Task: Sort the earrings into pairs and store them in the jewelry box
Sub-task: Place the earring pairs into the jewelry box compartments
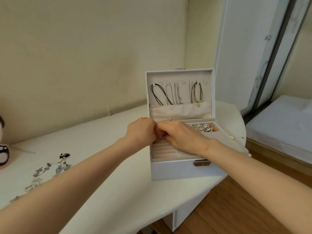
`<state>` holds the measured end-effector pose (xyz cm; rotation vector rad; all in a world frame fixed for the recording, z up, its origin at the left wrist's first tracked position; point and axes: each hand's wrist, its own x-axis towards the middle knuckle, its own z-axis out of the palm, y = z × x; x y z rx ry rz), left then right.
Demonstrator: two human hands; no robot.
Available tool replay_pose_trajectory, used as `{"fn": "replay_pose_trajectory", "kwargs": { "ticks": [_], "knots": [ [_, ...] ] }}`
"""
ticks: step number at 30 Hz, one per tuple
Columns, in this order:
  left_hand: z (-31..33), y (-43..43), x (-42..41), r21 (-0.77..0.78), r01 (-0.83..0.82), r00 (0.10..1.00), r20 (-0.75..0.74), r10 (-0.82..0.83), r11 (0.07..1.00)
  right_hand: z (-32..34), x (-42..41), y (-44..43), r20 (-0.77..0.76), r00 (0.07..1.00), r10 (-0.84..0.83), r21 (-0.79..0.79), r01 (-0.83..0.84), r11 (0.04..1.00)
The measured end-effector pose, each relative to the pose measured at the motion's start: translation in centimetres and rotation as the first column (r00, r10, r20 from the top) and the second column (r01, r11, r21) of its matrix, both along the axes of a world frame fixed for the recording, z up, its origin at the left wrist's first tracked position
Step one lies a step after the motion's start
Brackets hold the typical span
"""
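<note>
Soft daylight, slight blur, wide-angle bending.

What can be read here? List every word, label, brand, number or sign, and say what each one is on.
None: no text can be read anywhere in this view.
Box: plain front, no label or brand.
Clasp: metal, too small to show any marking.
Pink thing at the left edge: pale patches outlined in black, no letters.
</note>
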<state>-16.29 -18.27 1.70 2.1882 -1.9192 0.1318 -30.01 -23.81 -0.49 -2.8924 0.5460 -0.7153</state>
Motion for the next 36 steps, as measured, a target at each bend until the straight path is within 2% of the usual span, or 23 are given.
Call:
{"fn": "replay_pose_trajectory", "kwargs": {
  "ticks": [3, 6, 9, 16, 18, 22, 28, 36],
  "knots": [
    [0.1, 0.5, 0.2, -0.045, 0.013, 0.998, -0.064, -0.016, 0.999, 0.2, 0.0, 0.1, 0.065, 0.996, -0.055, 0.079, 0.050, 0.996],
    [0.1, 1.0, 0.5, -0.176, 0.030, 0.991, -0.127, -0.053, 0.984, 0.3, -0.3, -0.1, 0.092, 0.987, -0.128, 0.192, 0.109, 0.975],
    [0.0, 1.4, 0.6, -0.279, 0.064, 0.981, -0.159, -0.112, 0.958, 0.6, -0.8, -0.3, 0.105, 0.985, -0.135, 0.328, 0.094, 0.940],
    [-0.4, 1.7, 0.7, -0.298, 0.140, 0.974, -0.128, -0.185, 0.944, 0.6, -1.4, -0.3, 0.192, 0.966, -0.173, 0.490, 0.059, 0.870],
    [-0.5, 1.8, 0.7, -0.291, 0.140, 0.975, -0.127, -0.184, 0.946, 0.7, -1.3, -0.1, 0.183, 0.968, -0.172, 0.486, 0.063, 0.871],
    [-0.4, 2.0, 0.7, -0.291, 0.148, 0.975, -0.119, -0.189, 0.945, 0.7, -1.0, -0.2, 0.126, 0.972, -0.198, 0.374, 0.138, 0.917],
    [-0.5, 2.4, 0.3, -0.191, 0.208, 0.978, 0.065, -0.199, 0.959, 0.6, -0.7, -0.6, 0.047, 0.977, -0.206, 0.214, 0.192, 0.958],
    [-0.2, 2.4, -0.2, -0.110, 0.206, 0.977, -0.033, -0.211, 0.972, 0.4, -0.3, -0.9, 0.035, 0.981, -0.189, 0.135, 0.182, 0.974]
  ]
}}
